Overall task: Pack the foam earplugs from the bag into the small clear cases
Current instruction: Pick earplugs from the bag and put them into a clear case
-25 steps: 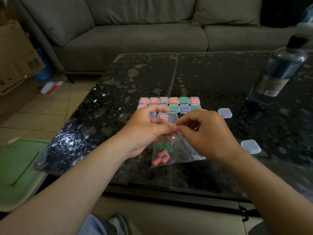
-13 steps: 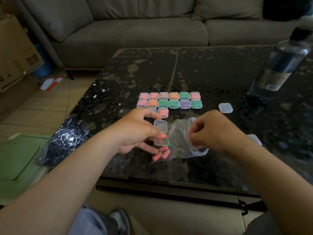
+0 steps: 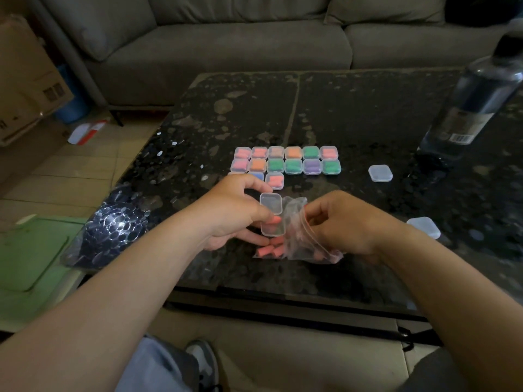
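The left hand (image 3: 235, 210) holds a small open case (image 3: 271, 215) with its thumb and fingers curled around it. The lid stands up and the bottom half points toward the person. One pink earplug (image 3: 274, 220) shows in the middle of the case, right by the thumb tip. The case is just beside the bag (image 3: 300, 239) and touches its left edge. The right hand (image 3: 348, 222) is on the other side, with its fingers curled and pinching the bag's open top by the red zip strip. The bag lies on the dark table (image 3: 353, 108) between the two hands. More pink earplugs (image 3: 268, 250) lie in its bottom corner, just under the left hand's fingers. Behind the hands sit the filled cases (image 3: 285, 164) in neat rows — pink, orange, green, purple and blue ones, all touching side by side. The left hand hides part of the front row. Two empty cases (image 3: 380, 173) lie shut on the right, well apart from the rows. A clear bottle (image 3: 475, 108) stands at the far right of the table, and a grey sofa (image 3: 226, 46) is behind it all.
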{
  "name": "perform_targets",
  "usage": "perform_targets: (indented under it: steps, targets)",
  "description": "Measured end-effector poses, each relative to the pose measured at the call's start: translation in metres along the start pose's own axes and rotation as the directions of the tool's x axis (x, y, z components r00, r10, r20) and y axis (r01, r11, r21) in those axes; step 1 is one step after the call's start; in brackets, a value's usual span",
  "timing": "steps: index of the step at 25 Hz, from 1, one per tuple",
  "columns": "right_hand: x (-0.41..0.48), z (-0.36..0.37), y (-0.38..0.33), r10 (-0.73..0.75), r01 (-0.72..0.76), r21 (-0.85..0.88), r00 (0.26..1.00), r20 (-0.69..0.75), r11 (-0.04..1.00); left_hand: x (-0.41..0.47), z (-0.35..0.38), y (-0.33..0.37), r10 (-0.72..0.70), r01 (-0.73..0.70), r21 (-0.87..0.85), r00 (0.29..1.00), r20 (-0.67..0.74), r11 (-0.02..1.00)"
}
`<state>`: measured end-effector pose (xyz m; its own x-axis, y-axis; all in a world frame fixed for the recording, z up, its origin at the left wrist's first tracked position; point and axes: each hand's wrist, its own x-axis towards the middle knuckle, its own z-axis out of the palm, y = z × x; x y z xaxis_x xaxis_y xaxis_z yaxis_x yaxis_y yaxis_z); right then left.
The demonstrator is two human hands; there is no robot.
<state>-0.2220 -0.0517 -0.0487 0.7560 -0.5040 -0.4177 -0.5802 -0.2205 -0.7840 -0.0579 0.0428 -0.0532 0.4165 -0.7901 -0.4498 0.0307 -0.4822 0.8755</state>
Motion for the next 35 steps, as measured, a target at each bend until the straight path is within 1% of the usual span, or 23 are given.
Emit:
perform_targets:
  steps: [2,6,10,12,16,19,24,31,35]
  targets:
    - [0.001,0.002,0.000,0.000,0.000,-0.061,1.000,-0.007,0.998,0.001,0.000,-0.001,0.002,-0.002,-0.006,1.000,-0.008,1.000]
    - [0.003,0.006,0.001,-0.024,0.011,-0.189,0.997,-0.067,0.982,0.002,0.002,-0.002,0.011,-0.011,-0.011,1.000,-0.019,1.000]
    - [0.005,0.006,0.002,-0.028,0.013,-0.194,0.997,-0.074,0.981,0.001,0.003,-0.002,0.009,-0.009,-0.012,1.000,-0.025,1.000]
    - [0.007,0.008,0.003,-0.051,0.027,-0.216,0.993,-0.106,0.976,0.001,0.004,-0.001,0.007,-0.007,-0.018,1.000,-0.026,1.000]
    - [0.013,0.014,0.005,-0.127,0.061,-0.322,0.974,-0.188,0.945,0.002,0.005,-0.002,0.005,-0.005,-0.014,0.999,-0.038,1.000]
    - [0.013,0.019,0.004,-0.166,0.078,-0.375,0.963,-0.210,0.924,0.003,0.004,-0.003,0.008,-0.009,-0.005,0.999,-0.035,1.000]
    - [0.014,0.027,0.004,-0.219,0.095,-0.427,0.942,-0.252,0.899,0.004,0.003,-0.003,0.011,-0.010,0.018,1.000,-0.030,1.000]
    - [0.017,0.028,0.006,-0.220,0.094,-0.456,0.947,-0.233,0.885,0.005,0.002,-0.004,0.009,-0.009,0.011,1.000,-0.016,1.000]
    - [0.018,0.028,0.008,-0.254,0.122,-0.456,0.937,-0.240,0.881,0.005,0.001,-0.004,0.001,-0.001,0.005,1.000,-0.005,1.000]
